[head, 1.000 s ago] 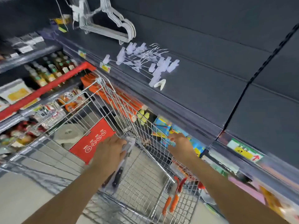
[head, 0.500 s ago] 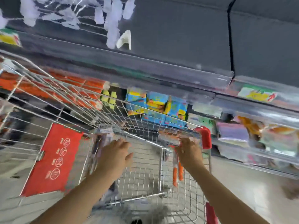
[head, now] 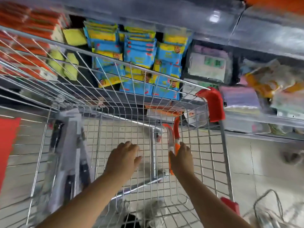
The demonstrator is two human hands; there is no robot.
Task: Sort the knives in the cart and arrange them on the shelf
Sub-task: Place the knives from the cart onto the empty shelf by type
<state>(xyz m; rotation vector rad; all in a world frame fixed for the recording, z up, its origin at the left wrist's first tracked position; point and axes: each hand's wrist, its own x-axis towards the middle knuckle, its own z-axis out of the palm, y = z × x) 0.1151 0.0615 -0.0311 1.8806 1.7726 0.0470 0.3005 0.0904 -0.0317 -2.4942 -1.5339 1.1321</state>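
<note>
Blurred store shelving (head: pixel 213 35) behind a wire cart (head: pixel 125 102). Left hand (head: pixel 122 159) spread, empty, over the cart floor; right hand (head: pixel 182 159) closed around orange-handled knives (head: pixel 171 142), lower ends hidden. Black-handled packaged knives (head: pixel 70 153) smeared against the cart's left wall.

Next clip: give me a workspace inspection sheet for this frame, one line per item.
Surface: wire shopping cart, floor tiles visible through its mesh.
Job's things: black-handled knives in clear packs along the cart's left side; orange-handled knives at its right.
Clutter: nothing seen.
Hands: left hand open over the cart's middle, holding nothing; right hand closed on the orange-handled knives.
Cables: pale cord on the floor, lower right.
Surroundings: store shelving ahead with blue-and-yellow packets; orange packs at left; much is motion-blurred.
</note>
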